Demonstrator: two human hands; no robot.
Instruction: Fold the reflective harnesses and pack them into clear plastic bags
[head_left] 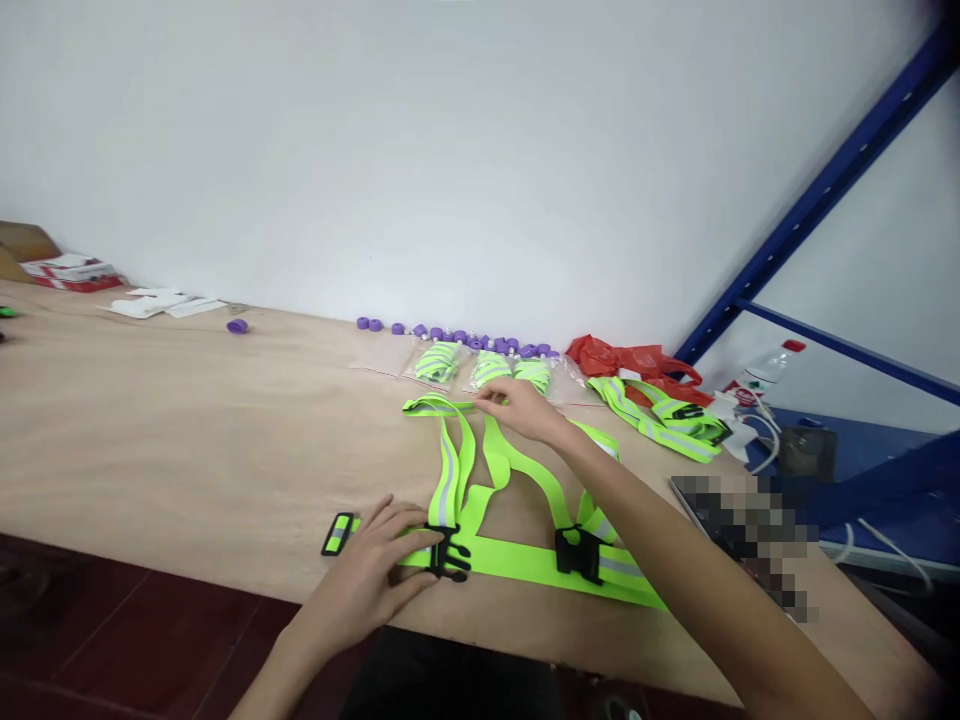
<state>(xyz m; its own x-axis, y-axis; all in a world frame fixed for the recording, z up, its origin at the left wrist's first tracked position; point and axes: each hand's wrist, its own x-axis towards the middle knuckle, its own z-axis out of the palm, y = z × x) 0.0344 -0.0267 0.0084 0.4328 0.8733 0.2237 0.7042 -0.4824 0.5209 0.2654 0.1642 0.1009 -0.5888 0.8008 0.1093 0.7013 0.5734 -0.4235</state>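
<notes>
A neon-green reflective harness [517, 558] of straps with grey stripes lies spread on the table. My left hand [375, 565] rests on its left end, fingers stretched and apart. Its fingertips and thumb touch the black prong buckle [448, 553], beside a black strap slider [337, 534]. Farther up, my right hand [517, 405] is closed in a pinch on the harness strap [442, 405] at the top of the loop. The black socket buckle [577, 553] lies to the right, and my right forearm covers part of the straps there.
Several bagged green strap bundles [437, 362] and a row of purple caps [457, 338] line the wall. A second harness [660, 415] lies by a red plastic bag [630, 360]. At right are a blurred-out flat device [739, 535], a bottle [766, 370] and blue metal frame [817, 210].
</notes>
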